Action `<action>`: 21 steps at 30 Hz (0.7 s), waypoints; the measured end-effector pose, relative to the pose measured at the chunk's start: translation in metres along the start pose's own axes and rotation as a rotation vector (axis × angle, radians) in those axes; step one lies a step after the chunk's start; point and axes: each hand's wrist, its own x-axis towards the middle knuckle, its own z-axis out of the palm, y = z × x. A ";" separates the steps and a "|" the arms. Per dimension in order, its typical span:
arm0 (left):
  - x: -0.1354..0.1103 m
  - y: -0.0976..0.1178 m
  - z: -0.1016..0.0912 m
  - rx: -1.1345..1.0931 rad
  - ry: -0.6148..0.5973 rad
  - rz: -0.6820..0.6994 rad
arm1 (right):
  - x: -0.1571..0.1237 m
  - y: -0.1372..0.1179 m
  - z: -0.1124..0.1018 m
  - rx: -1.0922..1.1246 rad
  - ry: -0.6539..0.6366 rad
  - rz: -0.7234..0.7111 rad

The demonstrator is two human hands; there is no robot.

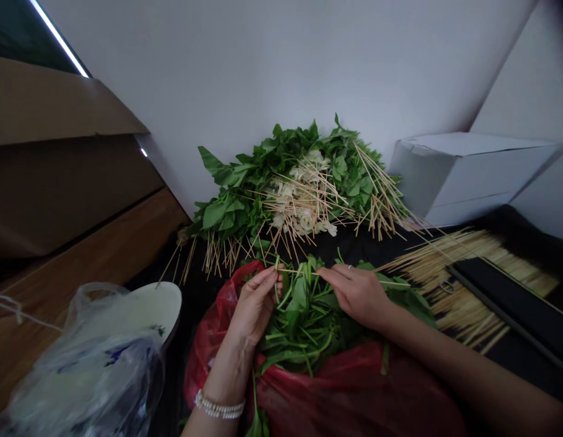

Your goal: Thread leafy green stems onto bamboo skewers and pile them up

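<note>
My left hand [258, 297] pinches a green leafy vegetable stem [277, 279] between thumb and fingers. A thin wooden skewer [395, 283] runs through the fingers of my right hand [361, 294], its other end at the stem by my left fingertips. Whether the skewer has pierced the stem I cannot tell. Both hands are above a red plastic bag [354, 394], which lies open around a heap of loose leafy greens [303, 334]. A bracelet of pale beads [220, 406] circles my left wrist.
Behind the bag, skewered greens [226, 212] and skewered pale pieces [303, 176] are piled against the wall. At right are loose skewers [463, 261], a ring [446, 286], a dark phone-like slab [513, 303] and a white box [472, 176]. A white bowl [169, 303] and clear plastic bag [94, 376] are left.
</note>
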 end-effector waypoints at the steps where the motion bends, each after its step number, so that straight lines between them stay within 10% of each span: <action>1: 0.000 0.000 0.001 0.010 0.002 0.008 | 0.000 0.000 0.000 -0.009 -0.002 0.000; 21: 0.002 -0.006 -0.005 0.241 0.095 0.259 | 0.000 0.000 -0.001 -0.026 -0.006 -0.018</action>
